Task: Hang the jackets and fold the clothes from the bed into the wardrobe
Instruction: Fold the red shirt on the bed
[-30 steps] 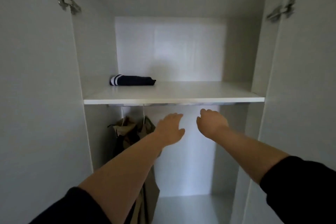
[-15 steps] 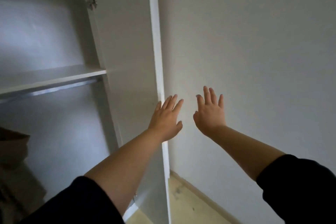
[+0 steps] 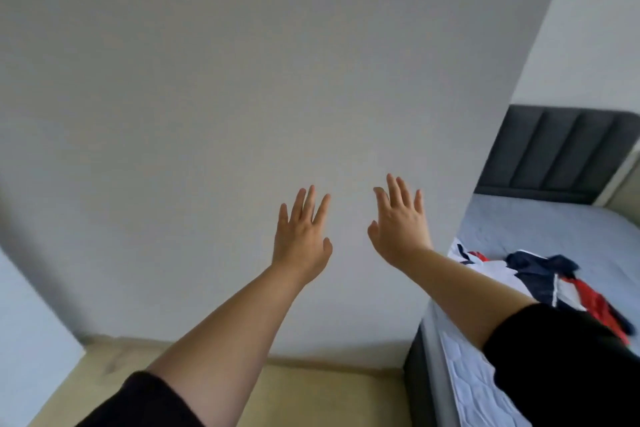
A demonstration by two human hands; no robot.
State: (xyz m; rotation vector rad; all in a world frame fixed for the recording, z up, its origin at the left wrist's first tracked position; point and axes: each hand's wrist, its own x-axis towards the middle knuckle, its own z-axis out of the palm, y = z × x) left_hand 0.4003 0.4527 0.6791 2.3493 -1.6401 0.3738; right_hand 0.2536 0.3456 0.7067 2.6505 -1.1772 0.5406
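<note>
I have both hands up with fingers spread, holding nothing: left hand (image 3: pixel 300 236), right hand (image 3: pixel 398 225). The clothes (image 3: pixel 540 281) lie in a heap on the bed (image 3: pixel 561 229), right of and below my right hand, well apart from it. They look soft, light and floppy; I'd pinch at a collar or shoulder seam. It's one tangled heap, so I can't count the garments.

A plain pale grey wall (image 3: pixel 242 80) fills most of the view. At four o'clock, navy, white and red clothes (image 3: pixel 540 282) lie on a light grey bed (image 3: pixel 554 229) with a charcoal panelled headboard (image 3: pixel 561 152). Black sleeves (image 3: pixel 568 367); beige floor (image 3: pixel 311 395).
</note>
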